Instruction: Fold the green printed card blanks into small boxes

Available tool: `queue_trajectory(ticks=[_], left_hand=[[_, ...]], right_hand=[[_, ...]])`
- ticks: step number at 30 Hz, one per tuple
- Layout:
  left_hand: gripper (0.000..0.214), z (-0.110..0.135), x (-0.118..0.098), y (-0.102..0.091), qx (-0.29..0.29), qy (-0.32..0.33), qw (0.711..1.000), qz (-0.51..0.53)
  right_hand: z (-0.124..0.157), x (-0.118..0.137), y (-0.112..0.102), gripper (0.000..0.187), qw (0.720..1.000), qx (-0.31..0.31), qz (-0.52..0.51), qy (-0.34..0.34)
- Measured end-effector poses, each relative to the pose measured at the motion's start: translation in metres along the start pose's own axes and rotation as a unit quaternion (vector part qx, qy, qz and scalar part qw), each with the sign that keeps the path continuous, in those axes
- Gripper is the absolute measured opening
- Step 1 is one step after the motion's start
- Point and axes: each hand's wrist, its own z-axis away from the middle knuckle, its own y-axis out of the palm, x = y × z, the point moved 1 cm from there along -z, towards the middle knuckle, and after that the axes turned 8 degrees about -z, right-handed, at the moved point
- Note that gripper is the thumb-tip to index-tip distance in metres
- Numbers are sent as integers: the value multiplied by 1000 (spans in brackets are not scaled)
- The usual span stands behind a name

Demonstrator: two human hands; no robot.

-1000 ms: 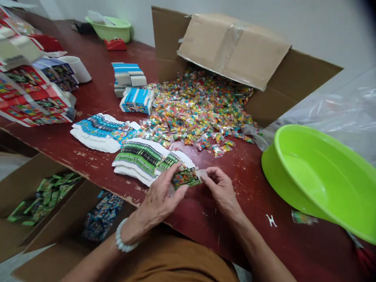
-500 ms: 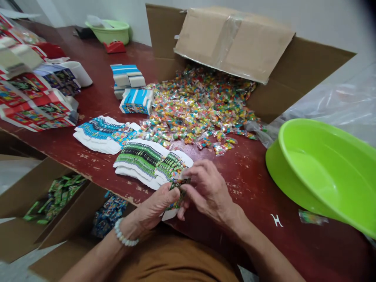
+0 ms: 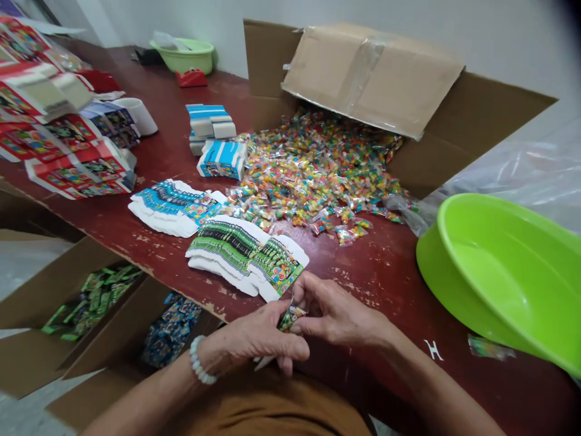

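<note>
Centrally, toward the bottom of the frame, a small green printed carton [image 3: 292, 317] sits between the two hands, largely covered by them, with a white flap [image 3: 264, 363] showing below. The left hand [image 3: 258, 335] is curled around it from the left, thumb laid across the near side; the right hand [image 3: 338, 312] pinches it from the right between thumb and bent fingers. A beaded bracelet [image 3: 200, 361] circles the left wrist.

Just above the hands, a fanned stack of green flat cartons [image 3: 236, 248] lies on the dark red surface [image 3: 385, 266], with a fanned stack of blue flat cartons [image 3: 172, 207] beside it to the upper left. Beyond these, a heap of clear-wrapped candy packets [image 3: 313, 175] spills from a tipped cardboard box [image 3: 372, 79] at upper center.

At right stands a bright green basin [image 3: 499, 272]; near its lower edge lie a single candy packet [image 3: 490, 347] and a white H-shaped piece [image 3: 433, 350]. Banded blue bundles [image 3: 222, 159] rest left of the heap, and red carton bundles [image 3: 84, 169] are piled at upper left near a white cylinder [image 3: 141, 116]. At lower left, open cardboard boxes [image 3: 111, 327] hold green cartons [image 3: 93, 300] and blue cartons [image 3: 172, 330].
</note>
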Motion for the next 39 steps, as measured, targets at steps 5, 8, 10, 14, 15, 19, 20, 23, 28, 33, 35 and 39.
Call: queue_trajectory(ticks=[5, 8, 10, 14, 15, 19, 20, 23, 28, 33, 35, 39], left_hand=[[37, -1, -3, 5, -74, 17, 997, 23], [47, 0, -2, 3, -46, 15, 999, 23], [47, 3, -3, -1, -15, 26, 999, 13], [45, 5, -6, -9, 32, 10, 998, -50], [44, 5, -7, -11, 39, -3, 997, -66], [49, 3, -8, -20, -13, -30, 993, -111], [52, 3, -8, -22, -28, -29, 993, -113], [55, 1, -8, -23, -20, -24, 996, -79], [42, -6, -10, -13, -105, 19, 994, -19], [29, -16, -8, -6, -196, 85, 977, 11], [28, -15, -7, -6, -227, 97, 969, -7], [41, -9, -4, -6, -278, 123, 953, -6]], right_hand=[[-8, -12, 7, 35, 982, -74, -174, 8], [-4, -9, 9, 34, 990, -48, -133, -13], [0, -4, 7, 44, 999, -17, -39, -21], [3, 7, -3, 88, 994, 83, 65, -36], [3, 8, -6, 94, 991, 105, 65, -42], [1, 10, -10, 103, 988, 140, 50, -48], [1, 11, -10, 105, 988, 141, 46, -48], [1, 10, -8, 108, 989, 138, -1, -57], [-9, -6, -4, 74, 989, -107, -105, -13], [-19, -20, 8, 21, 973, -217, -78, -17], [-20, -20, 9, 28, 965, -247, -86, -35], [-18, -18, 2, 33, 957, -274, -95, -15]])
